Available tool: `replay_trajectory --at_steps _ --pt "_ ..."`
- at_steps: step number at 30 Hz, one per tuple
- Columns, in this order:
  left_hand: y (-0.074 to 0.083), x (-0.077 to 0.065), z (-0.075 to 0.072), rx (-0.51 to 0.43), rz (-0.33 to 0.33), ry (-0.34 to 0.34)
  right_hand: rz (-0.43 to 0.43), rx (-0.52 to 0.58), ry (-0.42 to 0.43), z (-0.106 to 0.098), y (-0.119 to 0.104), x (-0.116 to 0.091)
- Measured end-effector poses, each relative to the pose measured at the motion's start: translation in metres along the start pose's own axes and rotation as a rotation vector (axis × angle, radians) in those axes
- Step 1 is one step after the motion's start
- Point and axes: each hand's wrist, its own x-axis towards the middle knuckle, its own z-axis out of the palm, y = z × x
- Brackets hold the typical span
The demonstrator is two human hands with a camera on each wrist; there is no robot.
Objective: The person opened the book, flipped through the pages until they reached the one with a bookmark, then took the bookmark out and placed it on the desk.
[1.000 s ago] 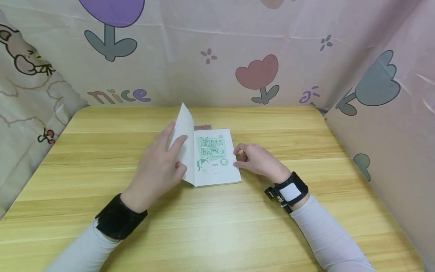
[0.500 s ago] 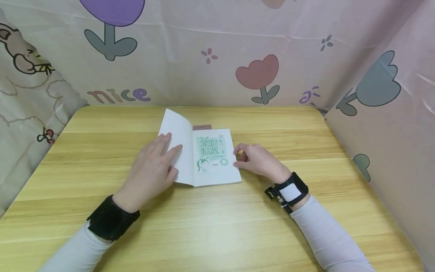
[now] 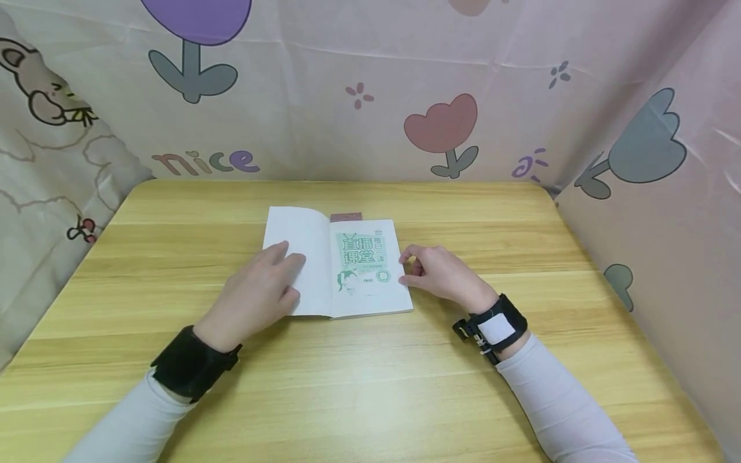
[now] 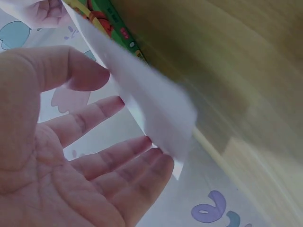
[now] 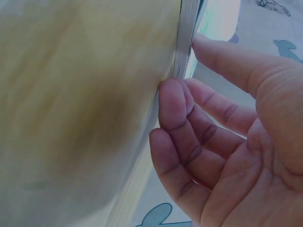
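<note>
Since the earlier head frames, the cover (image 3: pixel 298 257) has swung from upright down to nearly flat, left of the spine, and the left hand (image 3: pixel 255 296) has followed it down.

Head view: the book (image 3: pixel 370 267) lies open at its title page, mid-bench (image 3: pixel 370 386). Left hand rests on the cover with fingers straight and relaxed, pressing rather than gripping; this likely keeps the cover from springing back. Right hand (image 3: pixel 442 276) sits at the book's right edge, fingers curled, thumb on top of the page block; the hold probably steadies the book against sliding. A dark strip (image 3: pixel 345 217) shows just beyond the book's far edge.

Left wrist view: the palm (image 4: pixel 61 170) is spread, fingers extended, the cover (image 4: pixel 151 109) across the fingertips; nothing is enclosed.

Right wrist view: the fingertips (image 5: pixel 173 101) butt against the page edges (image 5: pixel 184 38), the thumb (image 5: pixel 227 61) above them. The grip is a light pinch on the book's edge.
</note>
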Motion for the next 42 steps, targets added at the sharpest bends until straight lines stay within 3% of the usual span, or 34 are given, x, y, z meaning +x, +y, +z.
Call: replay_trajectory --at_steps 10,21,42 --pt "-0.0039 0.0001 0.0055 -0.054 -0.060 -0.088 -0.012 -0.018 -0.001 -0.0002 0.0000 0.0001" --pt "-0.0082 -0.0025 0.0085 -0.074 -0.051 -0.184 -0.026 -0.027 0.011 0.0004 0.0004 -0.0005" --pt "-0.0094 -0.0030 0.0080 -0.060 -0.056 -0.214 -0.022 -0.059 0.053 -0.0016 -0.0015 -0.0025"
